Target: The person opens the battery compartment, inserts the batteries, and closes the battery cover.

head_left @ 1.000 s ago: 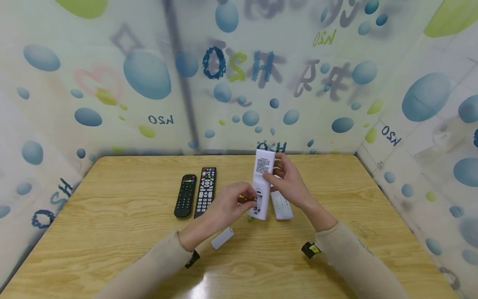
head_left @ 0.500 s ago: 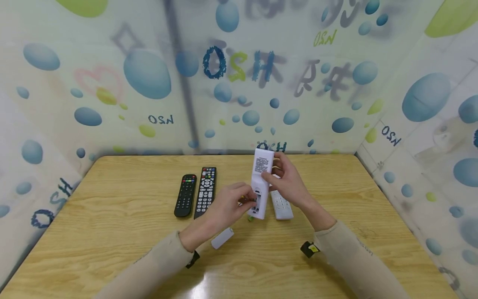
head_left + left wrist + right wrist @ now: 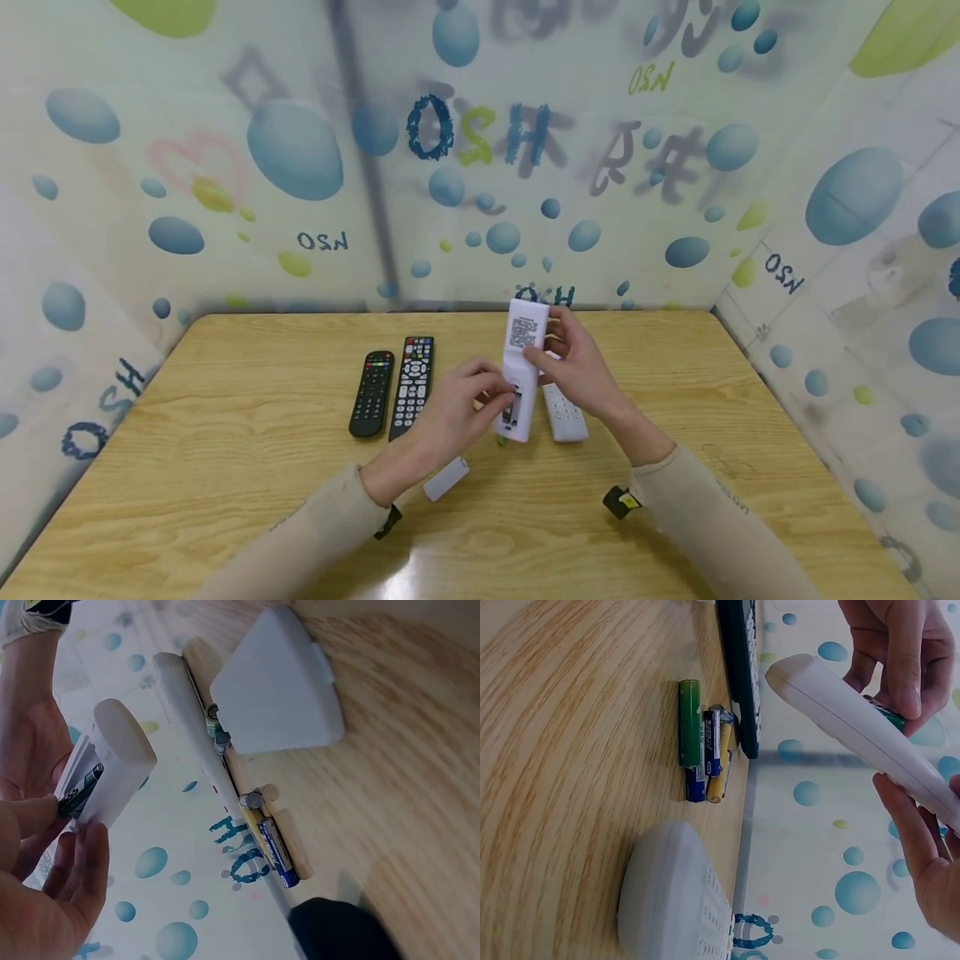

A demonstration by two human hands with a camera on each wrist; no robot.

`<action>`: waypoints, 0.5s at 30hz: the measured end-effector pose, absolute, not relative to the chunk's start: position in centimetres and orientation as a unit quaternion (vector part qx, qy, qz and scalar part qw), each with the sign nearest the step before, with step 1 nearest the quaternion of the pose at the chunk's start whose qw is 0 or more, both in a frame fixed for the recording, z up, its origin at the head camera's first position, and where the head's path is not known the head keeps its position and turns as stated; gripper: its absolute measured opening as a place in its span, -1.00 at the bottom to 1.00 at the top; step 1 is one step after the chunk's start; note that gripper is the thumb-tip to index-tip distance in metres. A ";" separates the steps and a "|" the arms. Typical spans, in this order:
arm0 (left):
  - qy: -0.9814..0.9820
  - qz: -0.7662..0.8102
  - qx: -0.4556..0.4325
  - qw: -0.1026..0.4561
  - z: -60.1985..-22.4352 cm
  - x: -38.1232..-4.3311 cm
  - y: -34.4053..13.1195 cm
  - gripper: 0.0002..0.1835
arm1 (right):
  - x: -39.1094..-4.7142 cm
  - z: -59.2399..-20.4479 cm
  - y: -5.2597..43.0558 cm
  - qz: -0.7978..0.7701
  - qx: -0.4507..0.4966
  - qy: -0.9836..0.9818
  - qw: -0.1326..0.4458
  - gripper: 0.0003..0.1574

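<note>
My right hand [image 3: 573, 362] holds a white remote control [image 3: 527, 358] above the table, its back turned up and the battery compartment uncovered. My left hand [image 3: 459, 408] is at that compartment, and its thumb and fingers pinch a dark green battery [image 3: 81, 789]. In the left wrist view the battery lies tilted, partly inside the compartment. Seen from the right wrist, the same battery [image 3: 885, 712] shows between the left fingers and the remote's far side. A white battery cover [image 3: 447, 478] lies on the table below my left hand.
A second white remote [image 3: 567, 414] lies beneath my right hand. Two black remotes, one [image 3: 372, 393] shorter and one [image 3: 412, 385] longer, lie left of my hands. Several loose batteries, among them a green one [image 3: 690, 724], lie on the wooden table [image 3: 247, 417].
The held remote has shifted slightly left. My left fingertips have risen a little along the compartment, and more of its inside shows below them.
</note>
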State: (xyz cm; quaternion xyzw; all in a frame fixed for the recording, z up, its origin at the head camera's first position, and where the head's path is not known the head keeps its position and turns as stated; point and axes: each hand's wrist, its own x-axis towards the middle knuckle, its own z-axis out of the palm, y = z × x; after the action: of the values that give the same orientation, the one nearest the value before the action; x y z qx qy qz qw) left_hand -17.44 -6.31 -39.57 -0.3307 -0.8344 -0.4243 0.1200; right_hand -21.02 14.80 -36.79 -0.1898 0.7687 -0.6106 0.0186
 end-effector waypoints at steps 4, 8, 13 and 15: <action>-0.832 -0.445 -0.313 0.113 -39.6 -17.5 -6.3 -0.96 | -21.0 -36.8 14.7 -0.609 -0.191 0.769 0.015 -0.37; -0.830 -0.466 -0.290 0.103 -39.5 -17.5 -6.3 -0.91 | -20.9 -36.8 14.7 -0.609 -0.197 0.768 0.012 -0.38; -0.829 -0.495 -0.245 0.081 -39.5 -17.7 -6.3 -0.66 | -20.9 -36.7 14.8 -0.611 -0.199 0.766 0.012 -0.38; -0.829 -0.506 -0.229 0.066 -39.5 -17.9 -6.3 -0.58 | -20.9 -36.7 14.8 -0.613 -0.200 0.764 0.013 -0.39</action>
State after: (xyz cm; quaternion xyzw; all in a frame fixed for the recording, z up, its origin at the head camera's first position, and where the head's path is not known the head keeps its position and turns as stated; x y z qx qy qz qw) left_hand -17.87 -6.34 -39.52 -0.2291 -0.8292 -0.5056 0.0662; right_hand -20.87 14.78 -36.71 -0.1995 0.7643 -0.6130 0.0135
